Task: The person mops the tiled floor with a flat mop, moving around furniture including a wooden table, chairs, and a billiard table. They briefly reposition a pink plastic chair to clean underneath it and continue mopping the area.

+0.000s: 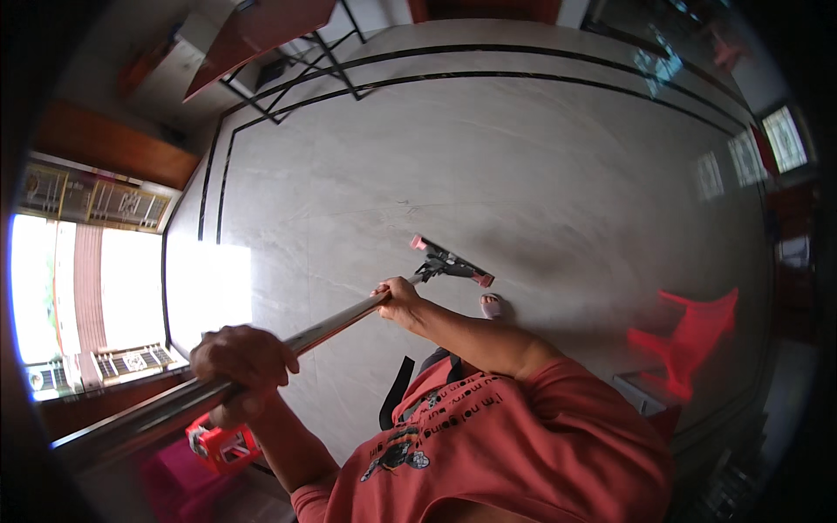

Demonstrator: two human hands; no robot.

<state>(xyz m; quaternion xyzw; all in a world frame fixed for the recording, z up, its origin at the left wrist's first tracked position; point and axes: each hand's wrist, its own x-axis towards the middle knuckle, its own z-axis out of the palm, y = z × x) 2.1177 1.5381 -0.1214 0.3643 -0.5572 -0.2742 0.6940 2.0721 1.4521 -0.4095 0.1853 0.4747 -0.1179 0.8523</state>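
Note:
Both of my hands are wrapped around the metal pole (330, 325) of a floor mop. High up on the pole is my left hand (242, 366), close to the camera. My right hand (397, 299) grips lower down, just above the joint. A dark, flat mop head (451, 260) with pink end pieces is at the pole's far end, against the grey polished floor (366, 170). It is set at a slant, and its underside is hidden. Just beside its near end shows my foot in a slipper (491, 306).
A red plastic chair (686, 340) stands on the right. At the upper left is a reddish table (268, 33) with thin dark legs. Behind my left arm are a red plastic stool (225, 450) and a magenta object (176, 474). Bright light enters through a doorway (85, 281) at left.

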